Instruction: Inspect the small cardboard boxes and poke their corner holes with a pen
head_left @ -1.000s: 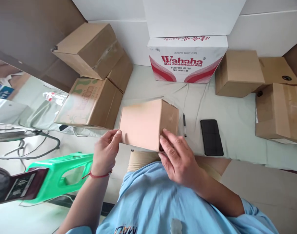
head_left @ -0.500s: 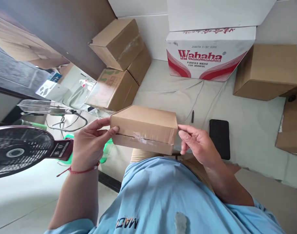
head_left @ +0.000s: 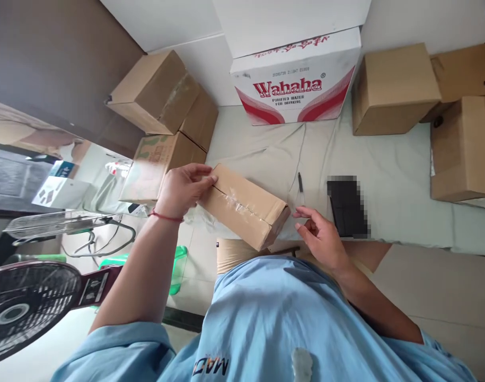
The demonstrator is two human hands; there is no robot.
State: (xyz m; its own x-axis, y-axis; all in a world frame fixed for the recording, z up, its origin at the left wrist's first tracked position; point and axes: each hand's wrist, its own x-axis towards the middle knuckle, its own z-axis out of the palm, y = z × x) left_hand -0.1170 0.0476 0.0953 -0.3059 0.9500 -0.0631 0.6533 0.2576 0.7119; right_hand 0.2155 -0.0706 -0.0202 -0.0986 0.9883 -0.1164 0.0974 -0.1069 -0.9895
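A small brown cardboard box (head_left: 242,207) is tilted in front of my body, its taped seam facing up toward me. My left hand (head_left: 190,185) grips its far left end, thumb on the taped face and fingers along the edge. Just off the box's right end is my right hand (head_left: 319,231), fingers loosely curled and apart, holding nothing. Behind the box a black pen (head_left: 300,182) lies on the cloth-covered table (head_left: 262,138). To the right of the pen rests a dark flat object (head_left: 345,207), partly pixelated.
A white and red Wahaha carton (head_left: 293,87) stands at the back. Stacked cardboard boxes (head_left: 155,95) are at the left, and more boxes (head_left: 397,95) at the right. An electric fan (head_left: 23,313) is at the lower left, beside a green stool (head_left: 178,268).
The box has turned so its taped face points upward, its right end now lower and nearer me. My right hand has come away from it. The view has shifted.
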